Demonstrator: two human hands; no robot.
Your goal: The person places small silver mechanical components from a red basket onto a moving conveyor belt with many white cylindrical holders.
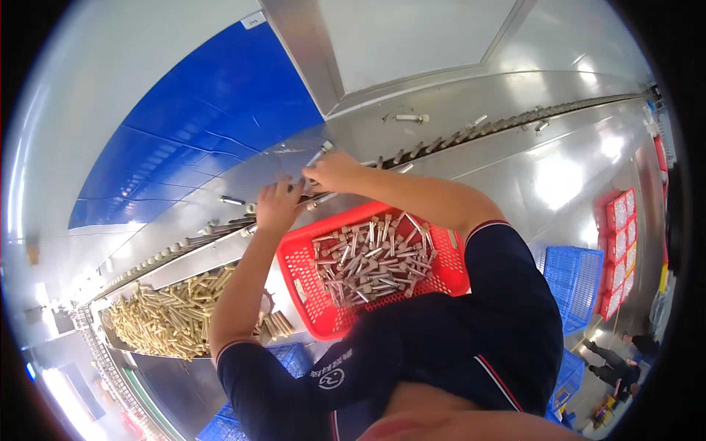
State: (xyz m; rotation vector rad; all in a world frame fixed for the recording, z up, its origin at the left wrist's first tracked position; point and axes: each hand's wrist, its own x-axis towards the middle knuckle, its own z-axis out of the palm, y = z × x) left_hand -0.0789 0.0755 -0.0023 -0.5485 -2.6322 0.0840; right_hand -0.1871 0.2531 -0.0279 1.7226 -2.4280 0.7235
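Note:
My right hand point(337, 173) is closed, its fingers pinching a silver bolt point(321, 153) that sticks out past them over the chain line. Close beside it, my left hand point(278, 206) has its fingers curled in toward the same spot; what they hold is mostly hidden. Both hands are above a narrow chain conveyor point(441, 142) carrying short metal pins in a row. Just left of my left hand a loose bolt point(232, 200) lies on the metal surface. A red perforated basket point(323, 323), heaped with silver bolts point(375, 257), stands right below my forearms.
A tray of long, brass-coloured rods point(165, 316) sits to the left. Another bolt point(412, 118) lies beyond the conveyor, near a blue panel point(206, 125). Blue crates point(572, 283) and red containers point(619, 253) stand at the right, with another person point(616, 367) farther off.

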